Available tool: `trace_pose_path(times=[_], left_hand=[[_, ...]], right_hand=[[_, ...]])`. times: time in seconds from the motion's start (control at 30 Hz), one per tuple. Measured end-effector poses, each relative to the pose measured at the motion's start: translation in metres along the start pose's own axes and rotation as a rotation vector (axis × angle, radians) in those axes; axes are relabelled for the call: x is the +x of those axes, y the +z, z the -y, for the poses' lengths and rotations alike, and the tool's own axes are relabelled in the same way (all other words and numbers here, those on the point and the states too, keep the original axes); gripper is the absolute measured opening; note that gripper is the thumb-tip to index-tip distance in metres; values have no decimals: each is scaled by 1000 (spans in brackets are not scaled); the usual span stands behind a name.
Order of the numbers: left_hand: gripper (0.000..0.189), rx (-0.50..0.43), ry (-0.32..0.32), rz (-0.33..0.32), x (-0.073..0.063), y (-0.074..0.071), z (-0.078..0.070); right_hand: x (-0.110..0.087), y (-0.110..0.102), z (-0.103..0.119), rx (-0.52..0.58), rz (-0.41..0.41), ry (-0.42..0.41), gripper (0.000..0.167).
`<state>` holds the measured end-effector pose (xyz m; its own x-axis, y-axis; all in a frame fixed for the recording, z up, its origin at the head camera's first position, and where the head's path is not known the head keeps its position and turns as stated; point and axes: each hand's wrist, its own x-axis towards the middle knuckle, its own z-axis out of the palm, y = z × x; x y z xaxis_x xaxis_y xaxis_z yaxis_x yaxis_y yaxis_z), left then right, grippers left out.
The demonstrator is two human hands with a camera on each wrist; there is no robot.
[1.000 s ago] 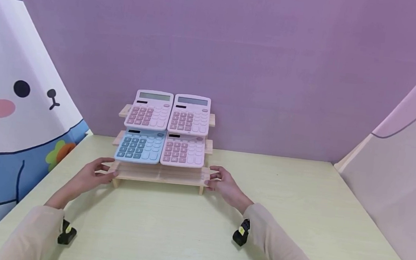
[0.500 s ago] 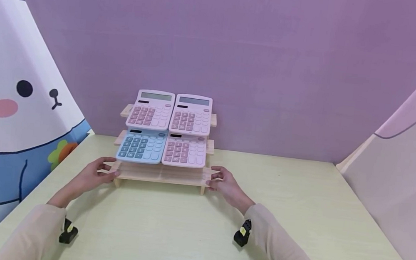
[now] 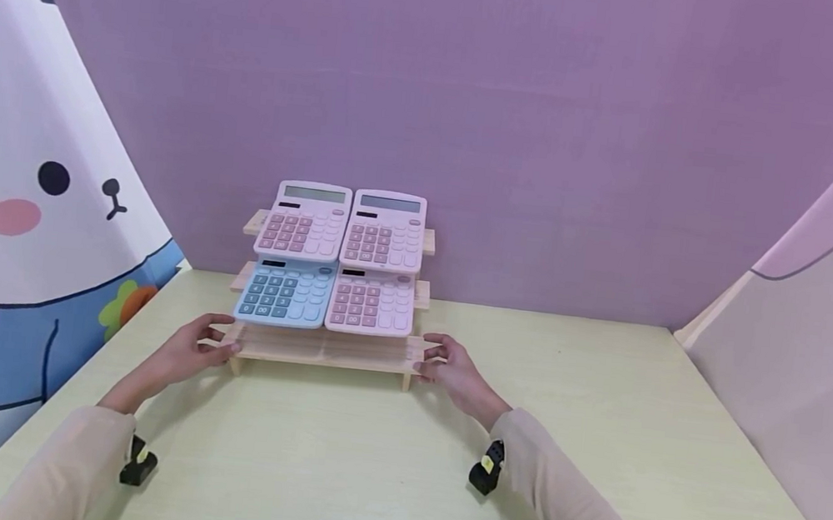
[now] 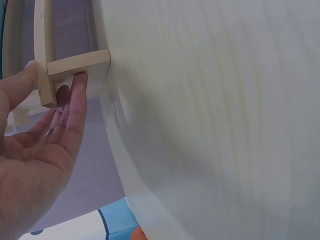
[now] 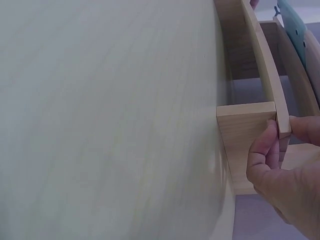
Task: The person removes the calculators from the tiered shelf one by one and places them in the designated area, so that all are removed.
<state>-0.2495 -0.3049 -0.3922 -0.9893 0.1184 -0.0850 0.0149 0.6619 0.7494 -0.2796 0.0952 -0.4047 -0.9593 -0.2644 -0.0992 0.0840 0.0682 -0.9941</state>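
Note:
A stepped wooden display rack (image 3: pixel 320 353) bears two rows of calculators. On the top row, two pink calculators (image 3: pixel 305 220) lean side by side. Below them are a blue calculator (image 3: pixel 285 292) and another pink calculator (image 3: pixel 371 302), their upper parts hidden behind the top row. My left hand (image 3: pixel 185 352) grips the left end of the lowest shelf; in the left wrist view its thumb lies on the shelf's upper side, fingers below by the leg. At the shelf's right end, my right hand (image 5: pixel 285 175) pinches the board between thumb and fingers. The lowest shelf carries no calculator.
The rack stands on a pale wooden table (image 3: pixel 336 470), near its back edge. Behind rises a purple backdrop (image 3: pixel 549 139). A cartoon-printed cloth (image 3: pixel 23 122) hangs on the left and a pale one (image 3: pixel 814 357) on the right. Each wrist wears a small black camera (image 3: pixel 487 468).
The whole scene sits slightly farther right in the head view. Both hands keep the same hold on the rack's ends, and the calculators stay in their places.

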Motion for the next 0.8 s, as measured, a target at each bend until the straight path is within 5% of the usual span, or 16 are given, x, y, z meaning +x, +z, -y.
trace_pose_path(times=[0.8], left_hand=[[70,0,69,-25,4,-2,3]], right_hand=[[-3,3,3,-9,-29,9,55]])
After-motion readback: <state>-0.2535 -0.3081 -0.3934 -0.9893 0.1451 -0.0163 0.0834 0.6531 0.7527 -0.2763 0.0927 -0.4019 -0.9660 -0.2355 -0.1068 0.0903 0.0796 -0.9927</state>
